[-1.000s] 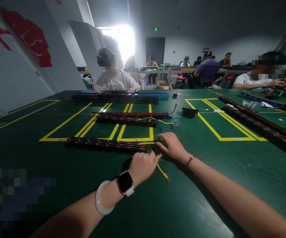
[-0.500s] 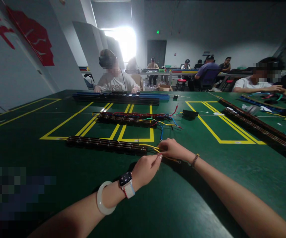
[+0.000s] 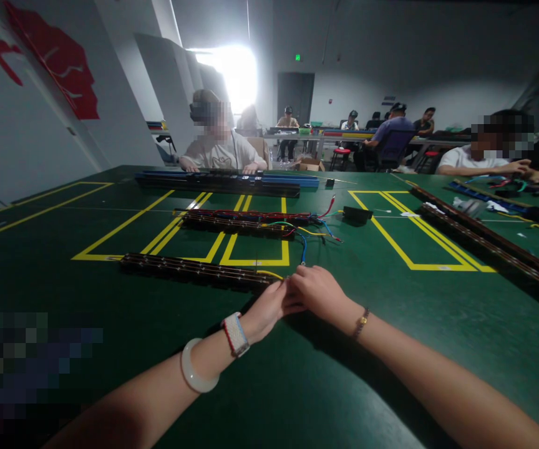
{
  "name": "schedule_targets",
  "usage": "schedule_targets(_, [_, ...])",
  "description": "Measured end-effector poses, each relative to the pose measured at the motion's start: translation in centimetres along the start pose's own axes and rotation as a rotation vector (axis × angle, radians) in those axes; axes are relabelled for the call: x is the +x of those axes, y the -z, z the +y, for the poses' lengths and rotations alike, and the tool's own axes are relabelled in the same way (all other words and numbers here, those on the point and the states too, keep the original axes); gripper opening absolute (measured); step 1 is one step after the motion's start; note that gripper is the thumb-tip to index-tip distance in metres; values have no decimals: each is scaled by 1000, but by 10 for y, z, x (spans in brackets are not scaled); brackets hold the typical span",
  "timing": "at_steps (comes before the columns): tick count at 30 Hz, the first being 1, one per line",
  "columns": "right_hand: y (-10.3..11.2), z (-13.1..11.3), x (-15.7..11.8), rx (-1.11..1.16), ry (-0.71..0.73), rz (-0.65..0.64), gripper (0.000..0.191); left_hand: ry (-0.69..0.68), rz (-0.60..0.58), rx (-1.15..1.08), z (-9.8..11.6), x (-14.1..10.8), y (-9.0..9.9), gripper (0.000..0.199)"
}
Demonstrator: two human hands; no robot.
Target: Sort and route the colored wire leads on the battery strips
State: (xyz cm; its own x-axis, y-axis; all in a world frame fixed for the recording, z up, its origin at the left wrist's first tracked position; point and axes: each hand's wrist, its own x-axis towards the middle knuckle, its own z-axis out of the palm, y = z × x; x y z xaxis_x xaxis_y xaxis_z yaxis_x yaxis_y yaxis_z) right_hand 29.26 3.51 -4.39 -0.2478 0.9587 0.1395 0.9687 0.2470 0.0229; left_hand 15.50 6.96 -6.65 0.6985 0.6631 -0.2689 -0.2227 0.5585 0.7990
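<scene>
In the head view a long dark strip with metal lines along its top lies on the green table. From its right end a yellow wire runs in under my fingers. My left hand is closed round the wires right at that end. Against it, my right hand is closed too, its fingertips meeting the left ones and covering most of the wires. Just beyond my right knuckles a blue wire ends in a ring terminal. It comes from a second dark strip with red, green and yellow wires.
Black and blue rails lie at the far edge, before a seated person. A small black part is right of the wires. Long brown strips run along the right, near another person. Yellow tape marks the green table.
My left hand has turned over and moved up and left to the strip's end. My right hand has shifted slightly left. The loose wire ends are now hidden by my hands.
</scene>
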Motion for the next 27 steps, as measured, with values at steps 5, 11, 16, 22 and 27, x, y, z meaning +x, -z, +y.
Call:
schedule_targets(5, [2,-17,-5,-133,76,10,14,20,91,-19,-3,4,2,14])
schedule_targets(11, [24,-12,-10,-73,-24,59,19,14,35,-72,-5,7,4,18])
schedule_targets(16, [23,-9,-11,-71,-71,-82,12,-12,-3,-44,-5,5,5,18])
schedule_targets(22, [21,-4,-10,-82,-78,-166,17,3,-40,-65,-4,4,7,20])
schedule_targets(27, [19,15,-3,-48,-154,-110,17,-8,-57,-33,-2,2,4,20])
